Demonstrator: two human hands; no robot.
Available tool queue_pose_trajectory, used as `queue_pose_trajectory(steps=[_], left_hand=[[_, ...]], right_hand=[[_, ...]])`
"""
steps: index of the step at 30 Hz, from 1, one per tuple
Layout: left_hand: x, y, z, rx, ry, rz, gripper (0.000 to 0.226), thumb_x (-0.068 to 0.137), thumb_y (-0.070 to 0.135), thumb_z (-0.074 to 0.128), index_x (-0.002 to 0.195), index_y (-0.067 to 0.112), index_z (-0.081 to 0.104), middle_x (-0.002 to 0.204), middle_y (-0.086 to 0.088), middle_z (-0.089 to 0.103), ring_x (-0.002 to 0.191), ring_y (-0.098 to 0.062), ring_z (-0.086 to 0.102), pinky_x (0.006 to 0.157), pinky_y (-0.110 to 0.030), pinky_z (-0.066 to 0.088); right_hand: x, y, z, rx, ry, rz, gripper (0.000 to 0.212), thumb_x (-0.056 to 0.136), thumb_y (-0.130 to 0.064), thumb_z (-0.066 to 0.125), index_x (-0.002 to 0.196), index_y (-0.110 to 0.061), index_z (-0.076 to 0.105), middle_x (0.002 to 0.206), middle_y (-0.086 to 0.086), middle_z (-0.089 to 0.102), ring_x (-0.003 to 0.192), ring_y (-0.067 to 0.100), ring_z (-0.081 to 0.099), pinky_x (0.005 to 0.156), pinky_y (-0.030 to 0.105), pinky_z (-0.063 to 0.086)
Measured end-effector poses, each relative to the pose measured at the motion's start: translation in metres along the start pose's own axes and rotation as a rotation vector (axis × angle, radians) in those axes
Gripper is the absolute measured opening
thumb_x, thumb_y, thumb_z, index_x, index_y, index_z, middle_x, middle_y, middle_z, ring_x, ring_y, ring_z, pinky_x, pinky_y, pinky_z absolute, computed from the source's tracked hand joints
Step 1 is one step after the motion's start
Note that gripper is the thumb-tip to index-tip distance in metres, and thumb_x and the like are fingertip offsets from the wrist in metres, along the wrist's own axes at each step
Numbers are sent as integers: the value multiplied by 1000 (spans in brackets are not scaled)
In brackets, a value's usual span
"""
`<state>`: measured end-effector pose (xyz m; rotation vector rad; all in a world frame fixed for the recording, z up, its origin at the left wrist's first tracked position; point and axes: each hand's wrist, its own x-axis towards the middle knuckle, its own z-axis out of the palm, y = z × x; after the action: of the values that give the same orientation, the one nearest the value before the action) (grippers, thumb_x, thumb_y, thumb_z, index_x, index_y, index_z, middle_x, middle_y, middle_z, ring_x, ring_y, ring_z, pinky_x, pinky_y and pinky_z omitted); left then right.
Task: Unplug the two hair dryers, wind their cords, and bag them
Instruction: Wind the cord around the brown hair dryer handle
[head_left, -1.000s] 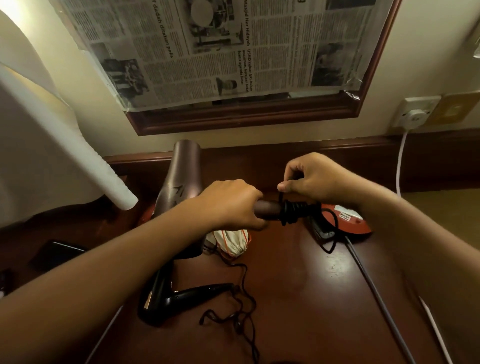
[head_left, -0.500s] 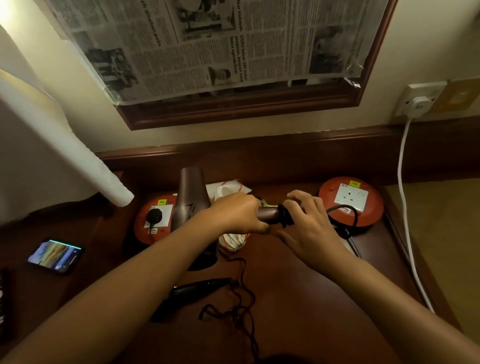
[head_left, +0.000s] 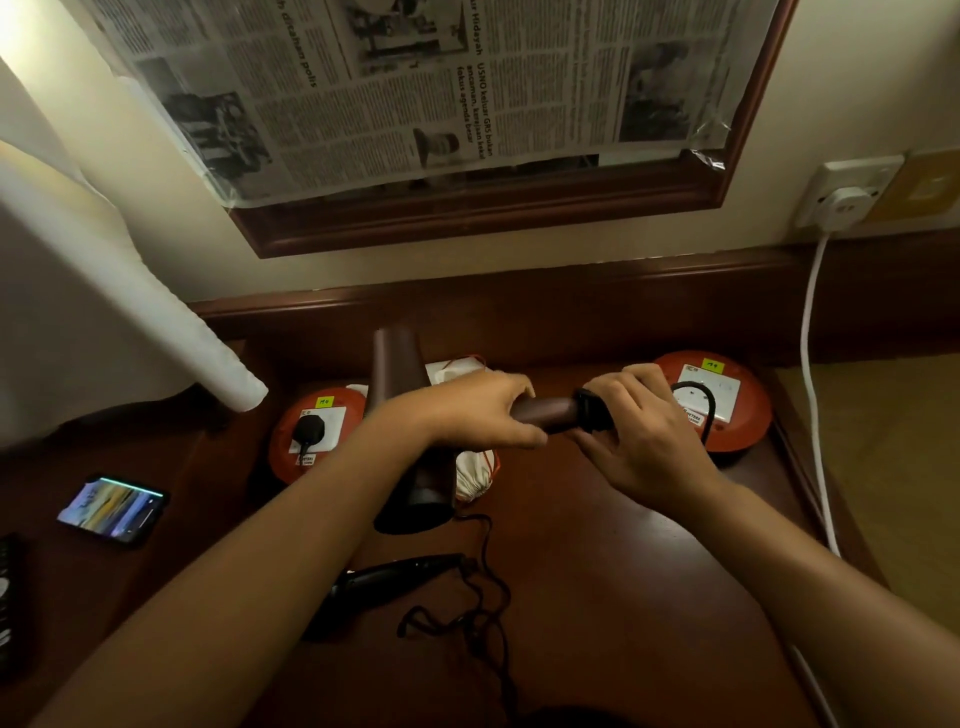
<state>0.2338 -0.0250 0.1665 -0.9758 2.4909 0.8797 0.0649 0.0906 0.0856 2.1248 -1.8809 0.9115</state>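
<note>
My left hand (head_left: 467, 415) grips the handle of a brown hair dryer (head_left: 397, 374), held above the desk with its barrel pointing away from me. Black cord (head_left: 589, 413) is wound round the handle's end. My right hand (head_left: 639, 441) wraps round those coils, and a loop of the cord (head_left: 704, 410) hangs past it. A black hair dryer (head_left: 384, 577) lies on the desk below, its cord (head_left: 483, 587) loose and tangled; a black plug (head_left: 309, 431) sits in the left red socket disc (head_left: 291, 452). A white drawstring bag (head_left: 475, 470) lies behind the brown dryer.
A second red socket disc (head_left: 748, 410) sits at the right. A lit phone (head_left: 111, 509) lies at the left on the wooden desk (head_left: 597, 597). A white cable (head_left: 808, 389) drops from a wall socket (head_left: 844, 195). A white lampshade (head_left: 78, 291) hangs at the left.
The view has tilted down and the hands sit lower in it. My right hand has gone from above the cord coils to wrapping round them from below. The left grip is unchanged.
</note>
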Motion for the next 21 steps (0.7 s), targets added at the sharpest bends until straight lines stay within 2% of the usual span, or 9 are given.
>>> queue_pose_trajectory(steps=[2, 5, 7, 8, 9, 11, 14, 16, 21], left_hand=[[-9, 2, -7, -5, 198, -10, 39, 89, 48, 59, 120, 24, 53, 102, 2, 61, 87, -11, 61, 77, -30, 52], [-23, -12, -10, -49, 747, -3, 33, 90, 48, 55, 112, 24, 61, 107, 3, 64, 101, -13, 57, 89, -37, 48], [-31, -30, -6, -110, 1070, -102, 33, 88, 44, 55, 112, 22, 62, 115, 0, 63, 113, -19, 51, 97, -41, 42], [-35, -37, -4, -215, 1135, -189, 35, 89, 41, 57, 117, 21, 60, 123, -2, 59, 119, -20, 48, 99, -40, 40], [-37, -46, 0, -392, 1127, -275, 39, 89, 39, 59, 124, 21, 56, 130, -3, 53, 122, -20, 46, 98, -36, 40], [-39, -54, 8, -876, 946, -400, 54, 88, 42, 62, 136, 23, 46, 135, -5, 48, 119, -20, 50, 89, -31, 44], [-38, -57, 20, -1405, 654, -433, 51, 82, 50, 67, 125, 24, 55, 116, -6, 64, 95, -23, 66, 67, -32, 53], [-37, -57, 27, -1483, 581, -409, 43, 80, 47, 69, 115, 23, 61, 107, -7, 68, 88, -25, 69, 62, -32, 53], [-27, -54, 43, -1494, 537, -331, 43, 78, 41, 71, 118, 28, 59, 115, -7, 67, 94, -25, 68, 66, -33, 54]], right_hand=[[6, 3, -4, -7, 42, -16, 43, 76, -25, 76, 105, 1, 59, 99, 14, 64, 97, 27, 47, 81, 32, 43], [12, 6, -8, -22, 88, -24, 42, 78, -29, 72, 103, 2, 59, 96, 14, 64, 96, 24, 45, 81, 24, 37], [12, 8, -10, -16, 115, -7, 41, 78, -30, 70, 102, 2, 60, 95, 15, 65, 95, 24, 44, 81, 23, 36], [11, 9, -11, -11, 128, 7, 41, 79, -30, 68, 101, 3, 60, 94, 15, 65, 94, 24, 44, 81, 22, 35], [10, 10, -12, -7, 141, 21, 41, 80, -31, 67, 101, 3, 61, 94, 14, 65, 93, 23, 44, 80, 21, 34], [8, 12, -12, -5, 155, 39, 40, 81, -33, 64, 99, 3, 61, 93, 14, 65, 92, 22, 44, 81, 20, 32], [2, 13, -11, -7, 143, 46, 41, 81, -33, 63, 100, 3, 61, 93, 13, 64, 92, 22, 43, 82, 18, 30], [-2, 13, -10, -2, 122, 55, 41, 81, -33, 64, 101, 2, 60, 94, 13, 64, 93, 21, 42, 83, 17, 29], [-12, 12, -11, 7, 84, 112, 39, 73, -15, 78, 104, 0, 58, 98, 13, 63, 97, 20, 40, 81, 29, 38]])
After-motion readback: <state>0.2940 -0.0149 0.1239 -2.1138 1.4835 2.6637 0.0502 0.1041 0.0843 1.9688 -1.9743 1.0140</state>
